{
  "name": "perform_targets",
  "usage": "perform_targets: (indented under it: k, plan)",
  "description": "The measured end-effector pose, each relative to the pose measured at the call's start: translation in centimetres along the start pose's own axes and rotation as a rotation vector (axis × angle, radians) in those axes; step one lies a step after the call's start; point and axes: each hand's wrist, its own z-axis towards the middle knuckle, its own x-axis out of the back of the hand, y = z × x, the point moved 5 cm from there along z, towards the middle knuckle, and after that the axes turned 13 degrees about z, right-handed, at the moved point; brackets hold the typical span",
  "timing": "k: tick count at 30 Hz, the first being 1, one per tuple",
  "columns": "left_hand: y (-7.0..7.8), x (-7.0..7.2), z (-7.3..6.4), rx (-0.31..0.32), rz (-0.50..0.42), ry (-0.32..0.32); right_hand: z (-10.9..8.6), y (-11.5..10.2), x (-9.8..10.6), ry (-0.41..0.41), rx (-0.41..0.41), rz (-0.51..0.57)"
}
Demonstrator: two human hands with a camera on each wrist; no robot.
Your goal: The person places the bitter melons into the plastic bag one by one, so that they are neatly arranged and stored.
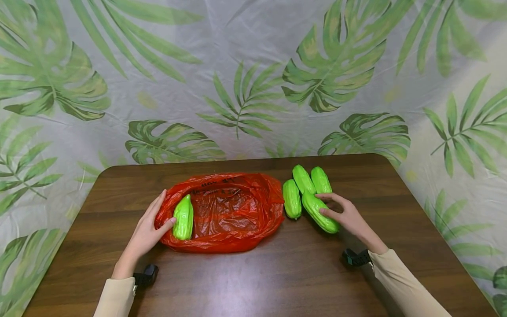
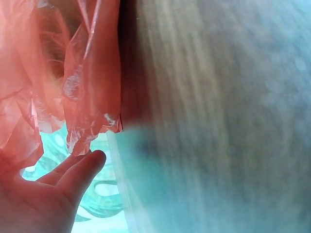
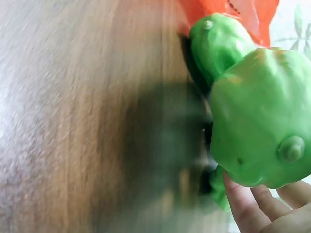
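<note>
While I watch from the head view, what matters most is the sideways line from the green gourd to the bag: the gourd is on the table, to the bag's right, its long axis slanting from far left to near right. My right hand is nearer and grips its right side between thumb and fingers; I can't tell whether it bears any weight. Three more gourds, a left one, a middle one and a right one, lie close by on its far side. To the left, the red plastic bag lies with its mouth wide, one gourd inside at its left end, upright along my view. My left hand is spread wide there, fingers against the outside, thumb over the rim beside that gourd. Behind hangs a leaf-printed cloth.
</note>
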Motion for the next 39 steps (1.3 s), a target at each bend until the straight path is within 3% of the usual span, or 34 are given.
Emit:
perform_targets:
  k: [19, 39]
  plan:
    - [-0.2, -0.1, 0.1, 0.0, -0.007, -0.009, 1.3, -2.7, -1.6, 0.044, 0.014, 0.077]
    - [-0.4, -0.1, 0.1, 0.001, -0.007, -0.006, 3.5, -6.3, -5.3, 0.042, 0.075, 0.198]
